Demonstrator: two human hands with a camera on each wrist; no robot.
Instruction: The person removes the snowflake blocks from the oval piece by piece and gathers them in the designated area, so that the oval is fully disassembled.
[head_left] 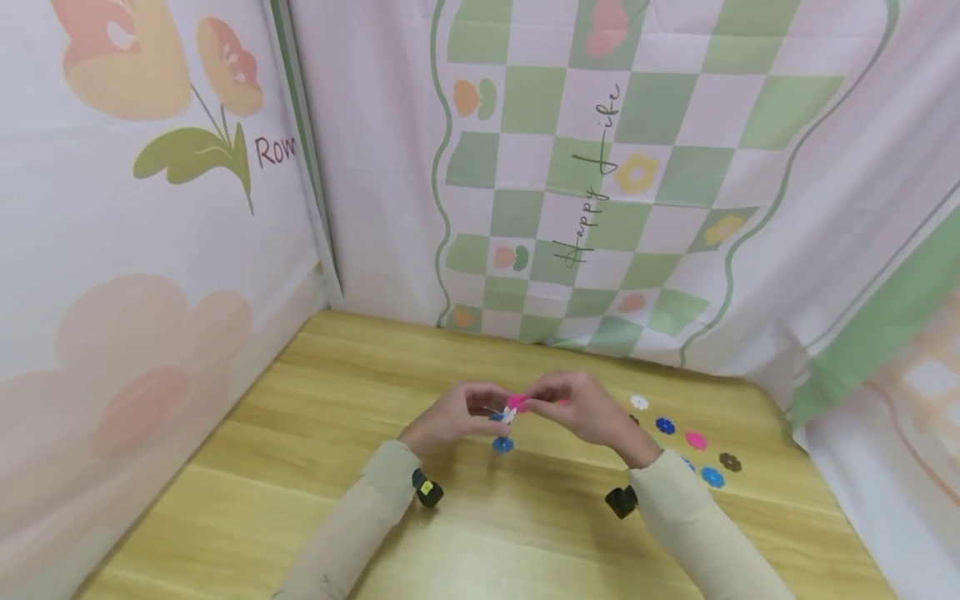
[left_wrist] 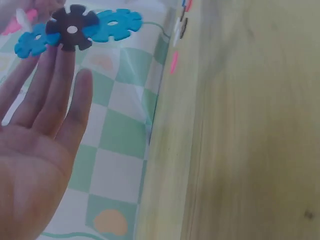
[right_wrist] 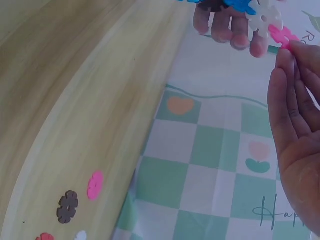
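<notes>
Several snowflake discs are joined in a chain between my two hands above the table. My left hand point(head_left: 452, 414) holds the chain; in the left wrist view its long fingers reach up behind a dark brown disc point(left_wrist: 61, 24) flanked by blue discs point(left_wrist: 121, 33). Beyond these comes a white disc point(right_wrist: 261, 24), then a pink disc point(right_wrist: 281, 35) at the end. With thumb and fingertips, my right hand point(head_left: 583, 408) pinches this pink disc, which touches the white one's edge. The left thumb's grip is hidden in the left wrist view.
Loose discs lie on the table to the right: white point(head_left: 639, 402), dark blue point(head_left: 665, 426), pink point(head_left: 696, 440), brown point(head_left: 730, 462) and blue point(head_left: 712, 477). Some are partly behind the right arm. A checkered curtain point(head_left: 525, 167) hangs along the table's back edge.
</notes>
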